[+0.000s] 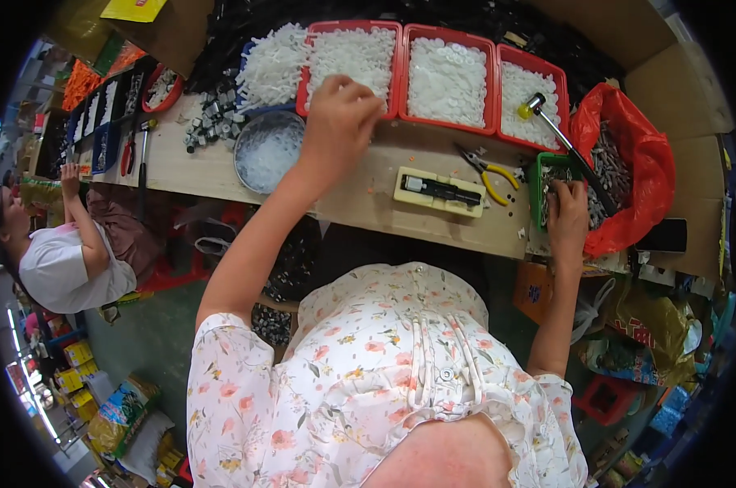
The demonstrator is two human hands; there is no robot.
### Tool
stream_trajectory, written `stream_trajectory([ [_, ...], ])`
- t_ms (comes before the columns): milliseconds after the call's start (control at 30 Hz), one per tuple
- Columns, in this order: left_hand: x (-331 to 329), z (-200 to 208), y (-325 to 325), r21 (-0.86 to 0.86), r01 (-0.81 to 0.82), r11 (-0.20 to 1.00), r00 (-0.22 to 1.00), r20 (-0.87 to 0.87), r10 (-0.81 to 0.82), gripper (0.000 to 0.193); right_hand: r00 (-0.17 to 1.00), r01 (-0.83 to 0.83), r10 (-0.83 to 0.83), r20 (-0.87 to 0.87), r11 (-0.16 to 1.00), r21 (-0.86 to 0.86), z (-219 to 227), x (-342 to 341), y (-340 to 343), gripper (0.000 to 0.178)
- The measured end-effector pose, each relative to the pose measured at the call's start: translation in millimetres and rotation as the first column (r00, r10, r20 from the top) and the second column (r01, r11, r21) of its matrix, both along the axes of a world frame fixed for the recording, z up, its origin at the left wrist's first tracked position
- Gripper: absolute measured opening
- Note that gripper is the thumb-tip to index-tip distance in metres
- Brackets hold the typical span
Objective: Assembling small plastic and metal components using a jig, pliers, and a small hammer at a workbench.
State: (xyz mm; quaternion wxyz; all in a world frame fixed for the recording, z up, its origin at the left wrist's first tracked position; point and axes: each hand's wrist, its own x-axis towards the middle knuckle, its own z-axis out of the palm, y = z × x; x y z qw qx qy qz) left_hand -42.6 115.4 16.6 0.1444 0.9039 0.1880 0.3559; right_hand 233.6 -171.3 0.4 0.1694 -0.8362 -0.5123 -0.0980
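My left hand (341, 122) is over the near edge of a red tray (398, 61) of small white plastic pieces. Its fingers curl together, and their tips hide whatever they may hold. At the right, my right hand (568, 215) dips bent fingers into a small green bin (537, 183) of small metal-looking parts; what they pinch is hidden. On the table between my hands lies a cream block (465, 209), with a black cylindrical part (441, 189) lying in its slot. Beside the block rest yellow-handled pliers (492, 176).
More red trays (496, 81) of white pieces line the back. A round metal bowl (239, 163) stands left. A hammer (559, 134) leans across the green bin near a red plastic bag (657, 163) of grey parts. A phone (663, 235) lies far right. Another person (67, 260) sits left.
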Motion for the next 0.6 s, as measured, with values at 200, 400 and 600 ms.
stream_trajectory([
  [200, 32.9, -9.2, 47.4, 0.237, -0.118, 0.964, 0.966, -0.197, 0.167, 0.01, 0.997, 0.027, -0.028, -0.068, 0.999, -0.019, -2.3, 2.9, 2.1, 0.012],
  [400, 45.4, -19.1, 54.9, 0.255, -0.128, 0.958, 0.928, -0.31, 0.206, 0.01, 0.994, 0.025, -0.023, -0.11, 1.0, 0.019, 5.6, 3.5, 0.7, 0.006],
  [600, 45.9, -17.0, 72.4, 0.101, -0.087, 0.991, 0.959, -0.261, 0.11, 0.014, 0.964, 0.049, -0.021, -0.265, 0.994, 0.098, 8.0, 8.0, 0.8, 0.009],
])
